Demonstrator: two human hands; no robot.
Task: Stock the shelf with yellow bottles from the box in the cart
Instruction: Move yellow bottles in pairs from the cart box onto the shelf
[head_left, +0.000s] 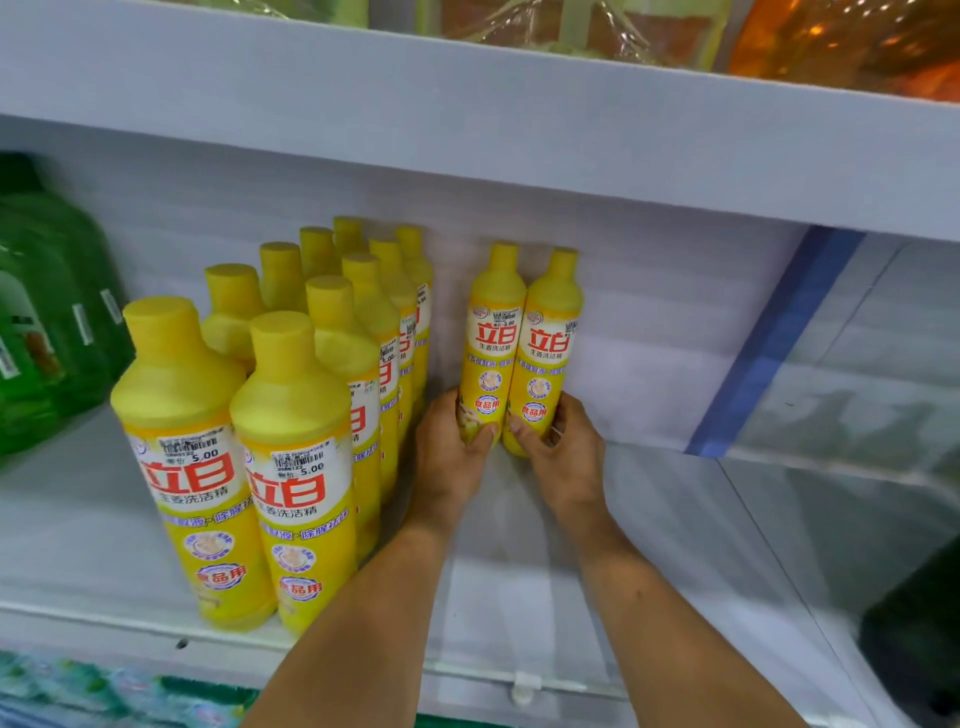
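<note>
The left hand (449, 452) grips the lower part of one yellow bottle (493, 332), with the thumb across the front and the fingers curled round behind. The right hand (561, 447) holds a second bottle (550, 343) the same way. The two bottles touch side by side near the back edge of the shelf (519, 545), about midway along it. Both are upright, long axis vertical, caps up, with their red-lettered labels facing the front edge. The hands cover most of the bases, so I cannot tell whether they rest on the shelf. Left of them, across a narrow gap, two rows of bottles (322, 364) of the same kind run from the front edge to the back, all upright. Green jugs (47, 322) stand at the shelf's left end.
</note>
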